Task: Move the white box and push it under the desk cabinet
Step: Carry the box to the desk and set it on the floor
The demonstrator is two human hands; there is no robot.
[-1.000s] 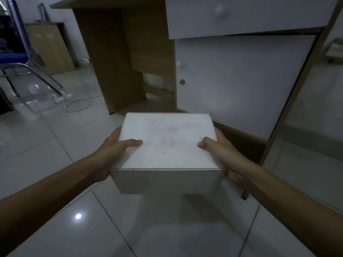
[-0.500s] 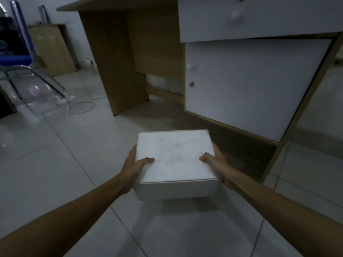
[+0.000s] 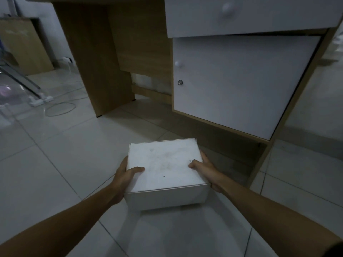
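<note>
The closed white cardboard box sits low over the pale tiled floor, just before the gap under the white-doored wooden desk cabinet. Left hand and right hand clasp its sides, thumbs on top. It seems light, stiff, slideable; that side grip suits pushing.

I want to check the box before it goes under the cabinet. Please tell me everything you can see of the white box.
The white box is a closed, squat rectangular carton, cardboard by its look, with faint smudges and a small dark speck on the lid. It sits level, low over the tiled floor or on it, in front of the gap under the desk cabinet. The left hand and right hand grip its sides, thumbs on the lid.
</note>
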